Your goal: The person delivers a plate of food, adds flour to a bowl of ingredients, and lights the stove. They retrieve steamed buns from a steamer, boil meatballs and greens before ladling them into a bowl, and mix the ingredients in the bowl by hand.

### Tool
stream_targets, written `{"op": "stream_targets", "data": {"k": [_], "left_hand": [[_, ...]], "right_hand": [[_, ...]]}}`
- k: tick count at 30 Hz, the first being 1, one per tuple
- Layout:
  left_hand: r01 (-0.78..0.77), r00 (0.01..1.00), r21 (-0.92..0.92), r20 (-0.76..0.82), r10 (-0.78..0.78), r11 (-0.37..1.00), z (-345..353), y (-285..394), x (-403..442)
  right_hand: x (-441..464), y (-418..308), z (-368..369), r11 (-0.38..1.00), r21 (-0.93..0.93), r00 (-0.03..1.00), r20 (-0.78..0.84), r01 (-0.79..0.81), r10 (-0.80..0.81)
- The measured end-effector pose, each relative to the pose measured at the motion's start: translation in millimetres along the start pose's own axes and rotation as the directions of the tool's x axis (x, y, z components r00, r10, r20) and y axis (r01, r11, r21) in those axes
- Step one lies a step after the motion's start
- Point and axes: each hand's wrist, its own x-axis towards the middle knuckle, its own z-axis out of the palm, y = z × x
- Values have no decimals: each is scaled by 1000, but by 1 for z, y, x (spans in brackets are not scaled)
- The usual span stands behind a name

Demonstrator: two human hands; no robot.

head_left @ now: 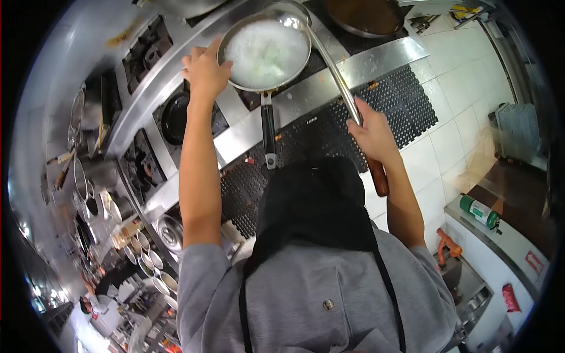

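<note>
A frying pan (268, 126) with a black handle sits on the stove, filled with foamy white liquid (265, 56) that looks faintly green in the middle. At its left rim is my left hand (207, 72), fingers apart and nothing seen in them; whether it touches the rim I cannot tell. My right hand (374, 132) is wrapped round the long shaft of a metal ladle (334, 67) with a wooden grip end. The ladle's bowl lies at the pan's upper right edge, partly over the foam.
A wide pan of brown liquid (368, 15) stands at the upper right. Left of me are a small black pan (175, 119) and further burners (144, 165). Below the steel front edge (376, 62) lies a perforated black mat (406, 97). Another person (94, 303) is far off, lower left.
</note>
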Motion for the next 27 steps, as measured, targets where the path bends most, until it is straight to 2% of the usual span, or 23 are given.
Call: {"op": "stream_targets", "data": {"k": [1,3,4,5,6,7,8,9,10,11,12,13,15,16,17,19,21,23,24,25,27], "left_hand": [[86,991,-72,105,-78,994,-3,-11,-20],[269,928,-185,312,-203,945,-17,-26,-68],[333,933,-353,259,-250,874,-26,-19,-102],[363,932,-524,203,-301,770,-28,-12,-139],[410,912,-526,230,-339,746,-5,-35,-191],[691,723,-560,529,-444,457,5,-42,-239],[815,565,-425,733,-378,394,9,-44,-267],[904,366,-263,884,-290,338,19,-44,-292],[929,298,-204,908,-295,310,44,-45,-315],[949,228,-144,928,-295,281,75,-48,-342],[953,232,-157,928,-291,260,122,-57,-374],[853,452,-345,863,-225,391,175,-66,-408],[700,653,-523,744,-140,486,216,-65,-439],[714,520,-353,846,-120,605,225,-59,-445],[680,369,-178,921,-122,711,232,-53,-446],[565,-42,120,992,-117,816,222,-44,-437],[707,-177,103,984,35,699,250,-61,-501],[834,-246,279,960,-133,475,175,-41,-471],[895,-155,150,988,-23,420,144,-45,-482],[912,-125,88,990,67,400,120,-52,-491],[908,-160,48,957,240,416,77,-65,-497]], "right_hand": [[7,7,3,1000,-2,1000,30,-9,9],[24,22,12,986,-150,998,18,66,-64],[32,32,21,969,-243,998,49,53,-42],[38,39,30,966,-251,997,63,55,-40],[43,43,41,986,-168,994,107,13,5],[46,42,50,996,-86,987,153,-35,48],[44,22,52,940,158,922,297,-303,247],[44,15,52,946,132,919,308,-297,245],[44,9,54,810,380,866,412,-446,283],[44,3,55,587,569,805,518,-576,287],[46,-3,51,417,648,769,568,-637,293],[52,2,47,280,683,737,643,-675,208],[50,-18,40,304,680,743,641,-667,194],[43,-32,38,410,644,757,610,-646,233],[38,-44,35,430,634,758,610,-642,232],[35,-62,27,705,447,803,513,-551,303],[26,-78,24,760,400,826,474,-511,306],[16,-91,25,917,172,904,307,-359,297],[11,-90,26,935,159,931,242,-317,274],[7,-91,25,937,160,933,241,-311,268],[2,-87,22,969,18,962,123,-247,243]]}}
